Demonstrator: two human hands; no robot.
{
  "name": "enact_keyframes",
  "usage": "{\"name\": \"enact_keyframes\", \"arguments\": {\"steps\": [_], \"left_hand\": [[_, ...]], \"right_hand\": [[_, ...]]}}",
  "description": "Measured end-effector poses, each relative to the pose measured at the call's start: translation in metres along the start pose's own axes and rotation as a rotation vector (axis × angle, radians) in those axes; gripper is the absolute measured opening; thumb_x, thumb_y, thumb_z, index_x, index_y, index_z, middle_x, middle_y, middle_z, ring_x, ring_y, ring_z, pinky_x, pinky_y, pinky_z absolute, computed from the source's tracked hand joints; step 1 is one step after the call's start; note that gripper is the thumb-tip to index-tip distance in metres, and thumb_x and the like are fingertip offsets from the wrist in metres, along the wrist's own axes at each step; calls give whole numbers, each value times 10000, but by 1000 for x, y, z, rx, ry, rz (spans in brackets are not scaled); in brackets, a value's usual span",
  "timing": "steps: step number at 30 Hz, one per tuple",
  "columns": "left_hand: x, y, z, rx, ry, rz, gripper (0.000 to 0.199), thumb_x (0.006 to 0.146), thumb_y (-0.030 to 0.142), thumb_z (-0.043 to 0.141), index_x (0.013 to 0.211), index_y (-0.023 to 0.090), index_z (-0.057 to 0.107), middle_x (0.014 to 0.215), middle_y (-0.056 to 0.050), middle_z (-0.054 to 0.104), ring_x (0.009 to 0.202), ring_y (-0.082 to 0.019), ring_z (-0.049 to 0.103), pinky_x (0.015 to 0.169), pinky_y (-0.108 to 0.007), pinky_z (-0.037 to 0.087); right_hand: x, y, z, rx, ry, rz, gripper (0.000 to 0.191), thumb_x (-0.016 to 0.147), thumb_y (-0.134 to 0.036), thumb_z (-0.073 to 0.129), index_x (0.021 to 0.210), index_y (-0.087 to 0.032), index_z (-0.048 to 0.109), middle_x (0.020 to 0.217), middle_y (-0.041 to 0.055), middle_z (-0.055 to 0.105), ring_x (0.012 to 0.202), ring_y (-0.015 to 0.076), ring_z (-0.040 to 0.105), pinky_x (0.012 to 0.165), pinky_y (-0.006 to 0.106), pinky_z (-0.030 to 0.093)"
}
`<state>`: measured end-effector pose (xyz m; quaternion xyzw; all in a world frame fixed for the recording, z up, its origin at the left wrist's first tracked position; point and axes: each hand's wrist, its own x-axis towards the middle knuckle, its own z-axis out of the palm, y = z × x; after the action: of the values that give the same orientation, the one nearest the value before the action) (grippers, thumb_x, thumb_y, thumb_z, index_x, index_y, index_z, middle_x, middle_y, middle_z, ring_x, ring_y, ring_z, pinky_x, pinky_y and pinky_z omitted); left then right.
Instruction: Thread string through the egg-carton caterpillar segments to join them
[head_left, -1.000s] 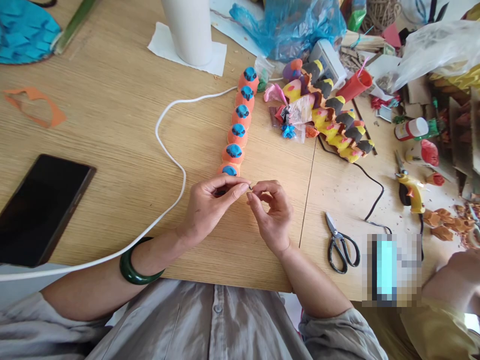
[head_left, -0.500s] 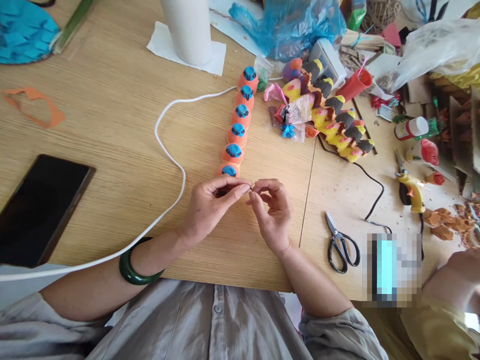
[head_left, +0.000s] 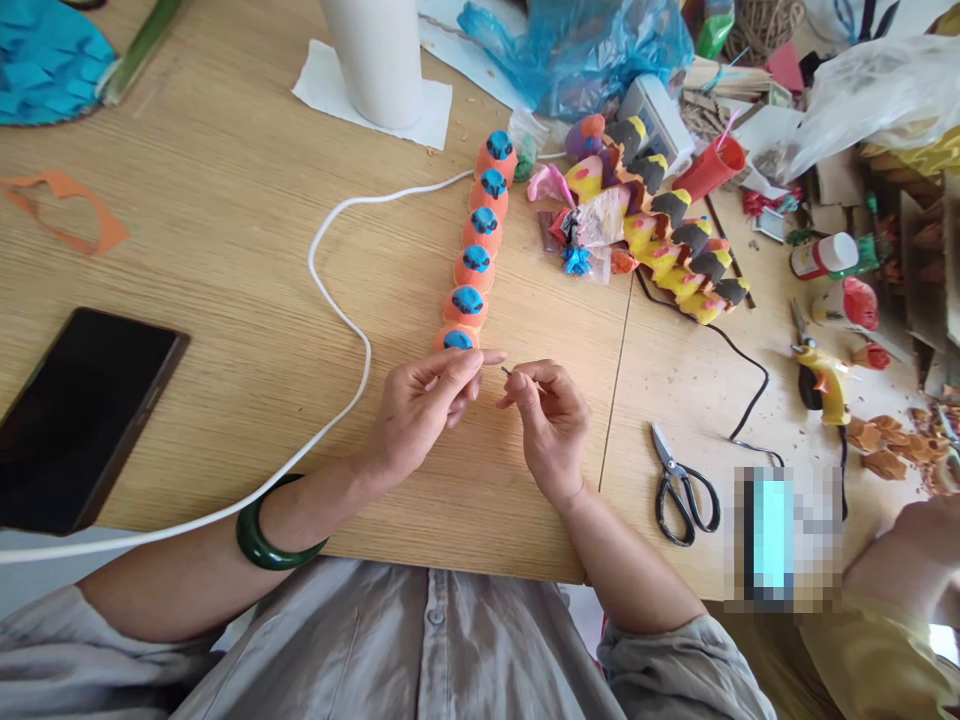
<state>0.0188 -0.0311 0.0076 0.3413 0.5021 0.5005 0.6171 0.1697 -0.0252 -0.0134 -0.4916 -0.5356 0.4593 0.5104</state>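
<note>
My right hand (head_left: 553, 425) pinches a tiny dark strip (head_left: 506, 371) between thumb and fingertip; its material is too small to make out. Just left of it, my left hand (head_left: 420, 405) is closed, thumb pressed against the fingers, with the index finger pointing out to the right. Whatever lies inside that pinch is hidden. Beyond the left fingertips runs a row of orange egg-carton cups (head_left: 475, 268), each topped with a blue patch bearing dark marks. The nearest cup is partly covered by my left hand.
A white cable (head_left: 367, 350) winds across the table past a black phone (head_left: 90, 420). Scissors (head_left: 679, 485) lie to the right, near a yellow glue gun (head_left: 825, 385). Painted carton pieces (head_left: 667, 240) and a blue plastic bag (head_left: 592, 50) crowd the back right. Another person's arm (head_left: 907, 550) rests at the right edge.
My fingertips were together and have come apart. The dark strip now shows in my right hand, which has shifted slightly right, while the left thumb has drawn back.
</note>
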Motion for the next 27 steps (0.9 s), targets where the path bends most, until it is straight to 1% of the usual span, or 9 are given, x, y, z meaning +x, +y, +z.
{"name": "enact_keyframes", "arguments": {"steps": [3,6,8,11,14,19,21,25,27], "left_hand": [[1,-1,0,45,-4,11,309,896,496,734,938,208,838,628,35,438,490,-61,337,417,-212,269],[0,-1,1,111,12,56,196,865,402,782,926,225,839,549,54,422,487,-74,348,438,-223,291],[0,-1,1,144,38,90,143,855,358,790,878,223,831,543,49,464,515,-88,409,485,-229,360],[-1,0,1,171,59,99,150,858,366,780,831,222,813,586,28,560,598,-120,534,586,-248,460],[-2,0,1,188,65,99,177,860,398,776,835,227,813,621,17,609,645,-136,578,631,-260,489],[-1,-2,0,188,52,96,201,874,421,771,908,238,846,614,13,590,602,-121,508,567,-245,441],[0,-3,0,173,59,88,229,885,438,762,949,238,853,625,13,582,578,-106,464,531,-236,404],[0,-4,0,127,56,43,263,894,465,749,978,240,854,642,23,546,514,-75,373,439,-228,290],[0,-3,0,126,46,40,252,872,453,774,996,247,852,618,31,536,501,-74,374,431,-227,283]], "right_hand": [[1,-2,0,0,-9,15,234,948,-432,691,850,-222,659,790,-21,653,632,96,616,604,259,570],[1,-4,-1,0,-39,12,213,945,-400,708,837,-220,674,756,-26,656,639,94,625,611,246,548],[0,-5,-1,1,-64,26,222,952,-409,699,836,-221,681,745,-26,660,644,95,631,613,245,544],[1,-7,-2,3,-99,65,294,986,-485,625,865,-226,694,782,-8,691,680,110,651,636,260,571],[2,-8,-1,20,-115,80,343,992,-529,592,873,-225,697,801,1,709,691,114,659,654,271,587],[3,-6,-1,73,-89,148,296,922,-501,709,840,-217,682,744,-18,698,622,106,652,602,260,573],[3,-5,-1,96,-73,163,290,910,-494,725,836,-216,684,734,-17,699,619,108,657,595,259,578],[3,-4,-1,115,-66,165,271,908,-472,735,838,-215,690,726,-21,700,610,103,656,589,251,572],[3,-4,-1,109,-64,166,276,903,-481,738,837,-217,691,722,-22,699,612,105,656,588,252,573]]}}
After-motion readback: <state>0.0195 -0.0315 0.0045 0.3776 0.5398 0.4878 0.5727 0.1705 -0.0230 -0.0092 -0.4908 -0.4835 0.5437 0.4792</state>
